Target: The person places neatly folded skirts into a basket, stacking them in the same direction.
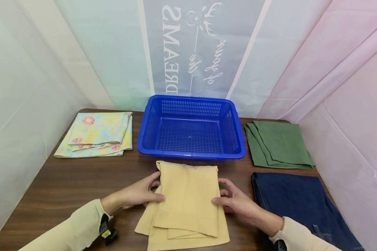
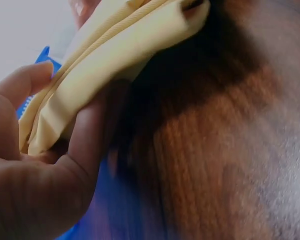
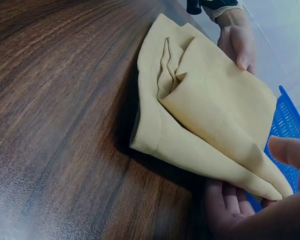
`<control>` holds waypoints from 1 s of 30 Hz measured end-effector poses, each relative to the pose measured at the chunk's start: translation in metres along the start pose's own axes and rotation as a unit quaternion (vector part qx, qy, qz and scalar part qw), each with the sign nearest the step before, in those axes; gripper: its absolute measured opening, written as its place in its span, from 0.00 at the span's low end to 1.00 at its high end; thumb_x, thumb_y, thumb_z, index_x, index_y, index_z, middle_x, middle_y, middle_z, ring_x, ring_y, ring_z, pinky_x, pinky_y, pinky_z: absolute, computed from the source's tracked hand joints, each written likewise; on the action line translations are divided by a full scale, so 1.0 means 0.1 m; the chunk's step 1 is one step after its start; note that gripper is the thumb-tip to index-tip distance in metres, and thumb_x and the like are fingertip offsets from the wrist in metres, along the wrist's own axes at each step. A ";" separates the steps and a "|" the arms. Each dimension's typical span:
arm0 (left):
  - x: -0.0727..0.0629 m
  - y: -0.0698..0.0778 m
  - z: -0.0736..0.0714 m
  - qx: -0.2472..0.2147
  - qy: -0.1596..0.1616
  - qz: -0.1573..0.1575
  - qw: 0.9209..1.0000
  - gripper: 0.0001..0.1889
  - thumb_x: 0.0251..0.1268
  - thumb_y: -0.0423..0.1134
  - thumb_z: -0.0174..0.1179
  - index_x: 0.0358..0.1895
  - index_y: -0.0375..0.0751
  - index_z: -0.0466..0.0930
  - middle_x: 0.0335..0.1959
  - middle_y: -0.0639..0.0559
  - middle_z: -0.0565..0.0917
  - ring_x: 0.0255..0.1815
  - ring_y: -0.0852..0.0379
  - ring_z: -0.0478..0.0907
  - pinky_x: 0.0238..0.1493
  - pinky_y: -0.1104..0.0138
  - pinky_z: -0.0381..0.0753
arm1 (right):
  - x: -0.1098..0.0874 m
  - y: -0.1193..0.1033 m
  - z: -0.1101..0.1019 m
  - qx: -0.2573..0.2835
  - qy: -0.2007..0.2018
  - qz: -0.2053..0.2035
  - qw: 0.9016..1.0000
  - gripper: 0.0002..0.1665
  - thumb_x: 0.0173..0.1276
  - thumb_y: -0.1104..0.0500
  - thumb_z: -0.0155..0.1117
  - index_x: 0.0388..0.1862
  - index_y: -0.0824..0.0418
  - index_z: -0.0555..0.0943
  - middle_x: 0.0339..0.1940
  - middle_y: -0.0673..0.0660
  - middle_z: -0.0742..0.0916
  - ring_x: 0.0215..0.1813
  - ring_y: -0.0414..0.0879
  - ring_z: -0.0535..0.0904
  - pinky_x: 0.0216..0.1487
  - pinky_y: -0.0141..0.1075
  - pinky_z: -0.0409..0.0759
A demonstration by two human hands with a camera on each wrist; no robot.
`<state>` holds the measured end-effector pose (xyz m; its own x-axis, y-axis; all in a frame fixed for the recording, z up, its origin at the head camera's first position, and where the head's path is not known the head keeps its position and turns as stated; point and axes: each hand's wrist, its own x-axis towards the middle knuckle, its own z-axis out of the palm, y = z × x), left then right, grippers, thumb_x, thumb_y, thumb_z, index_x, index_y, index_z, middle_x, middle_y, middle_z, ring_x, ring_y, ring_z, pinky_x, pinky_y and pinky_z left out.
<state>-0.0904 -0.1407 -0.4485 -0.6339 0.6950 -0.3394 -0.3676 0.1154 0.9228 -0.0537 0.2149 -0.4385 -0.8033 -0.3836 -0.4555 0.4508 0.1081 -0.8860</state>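
A folded yellow twill cloth [image 1: 188,198] lies in several layers at the front of the table, just before the blue basket. My left hand [image 1: 139,191] grips its left edge, thumb on top and fingers underneath. On the opposite edge my right hand [image 1: 237,200] holds it the same way. In the left wrist view the stacked layers of the yellow cloth [image 2: 105,65] sit between thumb and fingers, lifted off the wood there. The right wrist view shows its loose folds and hem [image 3: 205,105], with fingers [image 3: 230,200] tucked beneath.
An open blue plastic basket [image 1: 191,155] stands at the back middle. Folded floral cloth [image 1: 97,130] lies at the back left. To the right are a folded green cloth [image 1: 281,144] and dark blue denim [image 1: 295,202]. Fabric walls [image 1: 122,52] enclose the brown wooden table [image 1: 66,188].
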 end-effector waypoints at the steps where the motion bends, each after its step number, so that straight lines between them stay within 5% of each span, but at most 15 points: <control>1: 0.00 -0.01 0.02 -0.005 0.000 0.008 1.000 0.51 0.71 0.32 0.63 0.82 0.36 0.30 0.73 0.23 0.61 0.48 0.38 0.85 0.42 0.51 0.88 | 0.00 0.00 0.00 0.004 -0.004 0.001 1.000 0.43 0.70 0.63 0.68 0.75 0.68 0.54 0.49 0.60 0.84 0.48 0.50 0.84 0.48 0.44 0.85; 7: 0.03 -0.04 0.06 0.001 0.033 0.042 0.999 0.51 0.67 0.24 0.60 0.80 0.28 0.27 0.66 0.23 0.70 0.55 0.38 0.82 0.51 0.57 0.86 | 0.03 -0.01 -0.01 0.004 -0.008 0.004 1.000 0.39 0.71 0.65 0.66 0.72 0.78 0.59 0.52 0.60 0.87 0.45 0.46 0.86 0.43 0.39 0.86; 13: 0.03 -0.06 0.04 0.017 0.057 0.052 0.997 0.51 0.65 0.20 0.58 0.79 0.26 0.28 0.76 0.22 0.55 0.73 0.34 0.64 0.64 0.63 0.77 | 0.05 0.01 -0.03 -0.001 -0.006 0.018 1.000 0.34 0.71 0.65 0.66 0.70 0.76 0.64 0.51 0.59 0.88 0.42 0.46 0.87 0.39 0.38 0.86; 21: 0.02 -0.10 0.03 -0.015 0.059 0.039 0.997 0.44 0.67 0.20 0.54 0.79 0.25 0.37 0.72 0.23 0.64 0.63 0.40 0.77 0.57 0.59 0.83 | 0.06 0.04 -0.05 0.003 0.010 0.005 1.000 0.33 0.69 0.71 0.64 0.69 0.73 0.62 0.51 0.62 0.88 0.40 0.50 0.88 0.35 0.40 0.87; 30: -0.07 -0.04 0.04 -0.004 0.063 0.037 0.997 0.40 0.69 0.23 0.58 0.78 0.24 0.44 0.73 0.27 0.64 0.65 0.45 0.74 0.58 0.64 0.81 | 0.01 -0.03 -0.04 0.006 0.006 -0.012 1.000 0.41 0.69 0.72 0.64 0.75 0.75 0.57 0.51 0.65 0.88 0.41 0.51 0.89 0.35 0.40 0.88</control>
<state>-0.0819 -0.1438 -0.4489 -0.7403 0.6060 -0.2912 -0.3214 0.0616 0.9450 -0.0571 0.2182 -0.4370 -0.8185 -0.3750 -0.4353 0.4363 0.0874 -0.8956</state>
